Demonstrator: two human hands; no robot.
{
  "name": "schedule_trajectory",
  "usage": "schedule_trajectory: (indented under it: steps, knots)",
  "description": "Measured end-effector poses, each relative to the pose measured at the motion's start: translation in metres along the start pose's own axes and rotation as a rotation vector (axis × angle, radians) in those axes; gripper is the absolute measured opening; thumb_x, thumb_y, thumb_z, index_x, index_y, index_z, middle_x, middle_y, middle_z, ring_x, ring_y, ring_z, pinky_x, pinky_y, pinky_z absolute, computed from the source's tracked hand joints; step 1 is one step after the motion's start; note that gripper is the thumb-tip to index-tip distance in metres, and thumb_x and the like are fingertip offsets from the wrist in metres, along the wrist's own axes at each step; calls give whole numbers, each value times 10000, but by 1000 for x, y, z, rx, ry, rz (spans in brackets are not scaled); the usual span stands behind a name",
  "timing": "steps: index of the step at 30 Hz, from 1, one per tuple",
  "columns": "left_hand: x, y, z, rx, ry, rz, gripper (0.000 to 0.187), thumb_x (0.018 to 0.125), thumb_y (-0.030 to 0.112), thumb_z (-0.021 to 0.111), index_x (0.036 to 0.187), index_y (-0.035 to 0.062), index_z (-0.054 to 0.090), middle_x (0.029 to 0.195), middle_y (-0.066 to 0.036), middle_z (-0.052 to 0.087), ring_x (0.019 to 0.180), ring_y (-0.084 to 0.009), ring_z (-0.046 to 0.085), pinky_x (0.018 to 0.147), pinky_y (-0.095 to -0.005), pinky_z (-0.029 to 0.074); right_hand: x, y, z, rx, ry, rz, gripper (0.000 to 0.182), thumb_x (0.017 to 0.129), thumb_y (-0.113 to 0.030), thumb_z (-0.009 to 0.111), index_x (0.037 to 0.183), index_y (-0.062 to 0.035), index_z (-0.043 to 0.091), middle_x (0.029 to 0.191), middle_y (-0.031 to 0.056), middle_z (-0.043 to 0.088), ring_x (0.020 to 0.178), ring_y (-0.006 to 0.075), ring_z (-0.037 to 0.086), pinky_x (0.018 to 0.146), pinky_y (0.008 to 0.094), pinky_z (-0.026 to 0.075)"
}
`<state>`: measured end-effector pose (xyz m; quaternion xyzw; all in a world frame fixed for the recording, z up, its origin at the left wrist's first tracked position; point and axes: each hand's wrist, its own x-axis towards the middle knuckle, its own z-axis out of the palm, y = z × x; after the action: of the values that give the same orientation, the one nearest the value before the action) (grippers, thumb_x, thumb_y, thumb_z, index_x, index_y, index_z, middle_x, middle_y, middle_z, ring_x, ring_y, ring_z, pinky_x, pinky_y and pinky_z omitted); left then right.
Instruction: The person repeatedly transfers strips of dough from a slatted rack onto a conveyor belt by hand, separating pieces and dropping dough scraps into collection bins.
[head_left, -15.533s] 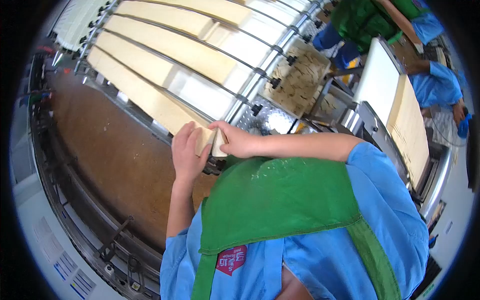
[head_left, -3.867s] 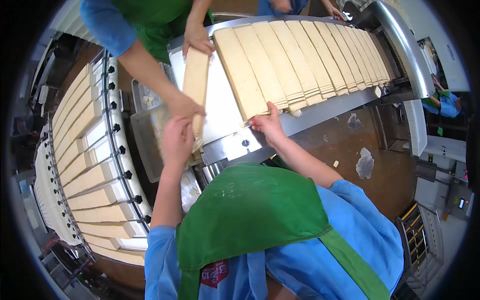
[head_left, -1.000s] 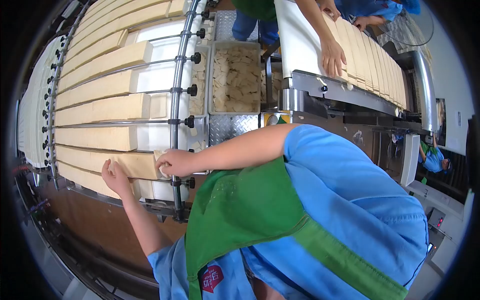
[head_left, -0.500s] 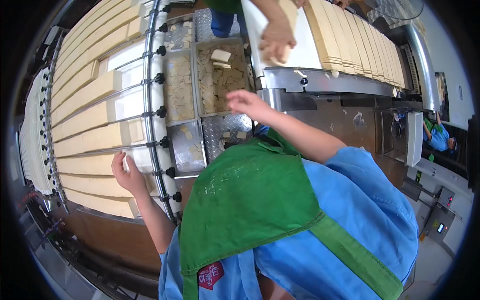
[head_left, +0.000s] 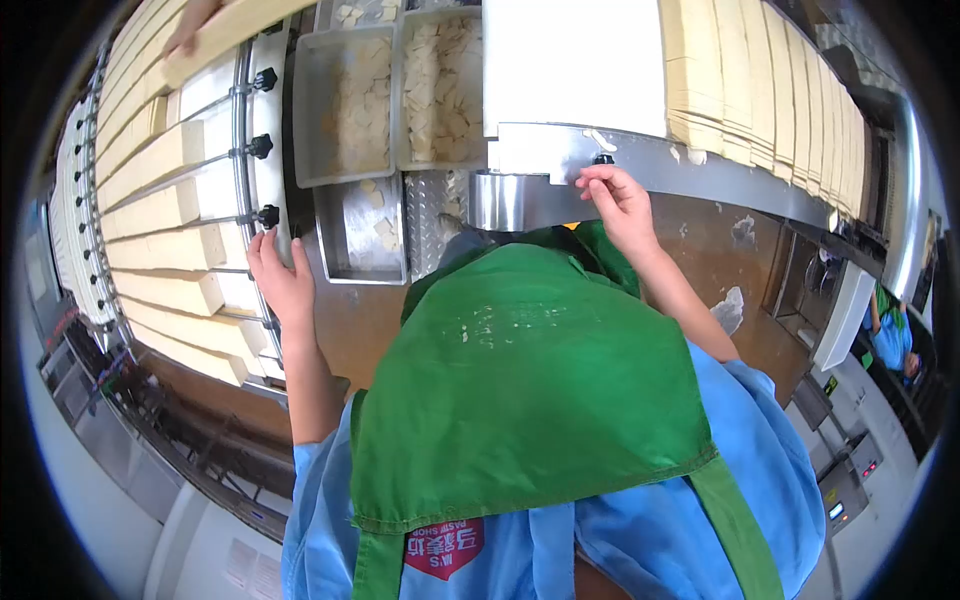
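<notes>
My left hand [head_left: 284, 282] is open at the metal rail along the near side of the left conveyor, its fingers pointing away beside a black knob [head_left: 266, 216]. Long pale dough strips [head_left: 165, 250] lie in lanes just left of it. My right hand [head_left: 622, 208] hovers at the steel front edge [head_left: 640, 165] of the right conveyor, fingers loosely bent and thumb apart, holding nothing I can see. Above it spreads the white belt [head_left: 575, 60], with sliced dough strips [head_left: 745, 90] standing in a row to its right.
At top left, a co-worker's hand [head_left: 188, 28] holds a long dough strip [head_left: 240, 32] over the left lanes. Between the conveyors sit bins with dough scraps [head_left: 440, 90] and a metal tray [head_left: 335, 262] with a few pieces. A steel cylinder [head_left: 497, 203] stands under the belt's corner.
My right hand has moved right, from above the scrap bins to the right conveyor's edge. My left hand stays by the left rail. The co-worker's hands have left the white belt.
</notes>
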<state>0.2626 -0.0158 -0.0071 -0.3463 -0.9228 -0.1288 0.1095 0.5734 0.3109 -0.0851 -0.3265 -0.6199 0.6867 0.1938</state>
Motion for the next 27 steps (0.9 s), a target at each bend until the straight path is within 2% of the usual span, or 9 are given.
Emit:
schedule_trajectory:
  steps: [5,6,12,15,21,22,23,25,27]
  knots:
    - [-9,-6,13,134,2,-40,315,846,194,651,1093,5,599,1068,-178,607,1052,-359,563,928,-432,434,14,-8,-14,-68,-131,7,131,936,-21,515,1013,-5,620,923,54,644,801,108,604,747,251,512]
    - [-8,-5,16,179,22,-28,277,842,199,640,1045,11,621,1039,-166,626,975,-359,584,847,-428,462,17,-9,-14,-67,-156,4,132,937,-19,513,1012,-6,620,921,54,642,801,108,604,746,251,513]
    - [-3,-2,28,201,69,-248,227,827,231,638,984,68,649,949,-98,642,859,-306,617,750,-398,495,41,-15,-5,-177,-331,-96,141,917,11,508,965,-11,638,874,65,635,798,124,606,712,254,504]
    - [-3,-6,27,132,73,-262,238,820,230,649,993,67,645,927,-95,634,795,-273,608,718,-377,496,46,-26,8,-293,-384,-189,143,877,-9,540,957,-39,654,857,82,637,787,180,620,712,286,498]
    - [-7,-13,21,29,46,-169,249,817,217,668,1005,57,635,930,-89,639,737,-243,583,700,-360,487,33,-27,54,-575,-411,-444,154,825,-55,584,959,-66,659,987,102,636,956,284,601,853,370,476]
    - [-8,-15,19,-32,18,-181,249,818,207,665,1013,54,634,933,-87,641,738,-246,585,703,-360,488,27,-25,66,-663,-412,-435,176,793,-105,622,961,-70,659,1109,113,608,1085,310,543,964,420,410]
    - [-11,-16,16,-90,-20,-199,251,814,176,664,1025,44,628,952,-102,639,771,-261,590,729,-361,488,21,-25,79,-748,-437,-428,236,761,-156,658,985,-83,655,1218,131,553,1197,333,472,1031,452,346]
    - [-13,-27,9,-207,-51,-44,270,808,141,663,1051,32,614,1005,-127,627,864,-288,593,790,-365,479,14,-13,105,-908,-374,-572,318,727,-231,692,1022,-118,653,1287,135,505,1274,343,406,1064,488,306]
    - [-23,-33,-10,-259,-64,76,351,801,117,661,1133,35,584,1130,-149,580,1072,-338,546,891,-385,444,7,-6,125,-1195,-272,-625,364,713,-305,706,1041,-156,653,1322,124,483,1315,337,369,1088,519,269]
